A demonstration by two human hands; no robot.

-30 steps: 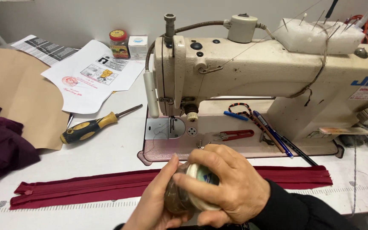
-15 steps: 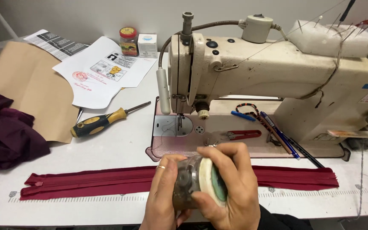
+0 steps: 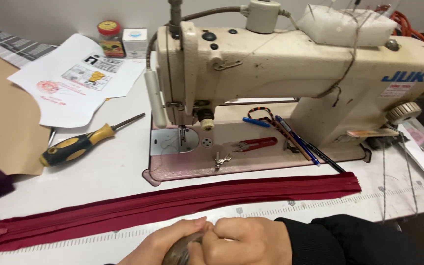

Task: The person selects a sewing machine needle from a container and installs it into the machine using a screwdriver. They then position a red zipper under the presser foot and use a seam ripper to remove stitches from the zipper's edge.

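Observation:
Both my hands meet at the bottom edge of the view. My left hand [image 3: 160,244] and my right hand [image 3: 246,239], which comes out of a black sleeve, are closed around a small round dark container [image 3: 178,252]. Only a sliver of it shows between the fingers. Just beyond my hands a long dark red zipper [image 3: 172,203] lies flat across the white table, running from the left edge up to the right. Behind it stands a cream industrial sewing machine [image 3: 280,68].
A yellow-and-black screwdriver [image 3: 77,145] lies left of the machine, near brown paper [image 3: 1,118] and printed sheets [image 3: 74,78]. Red thread snips [image 3: 253,144], pens [image 3: 295,140] and a small metal part sit on the machine bed. A small jar [image 3: 110,38] and a white box [image 3: 135,41] stand at the back.
My hands and the container have dropped towards the bottom edge, so the container's pale lid no longer shows. The view has moved closer to the table.

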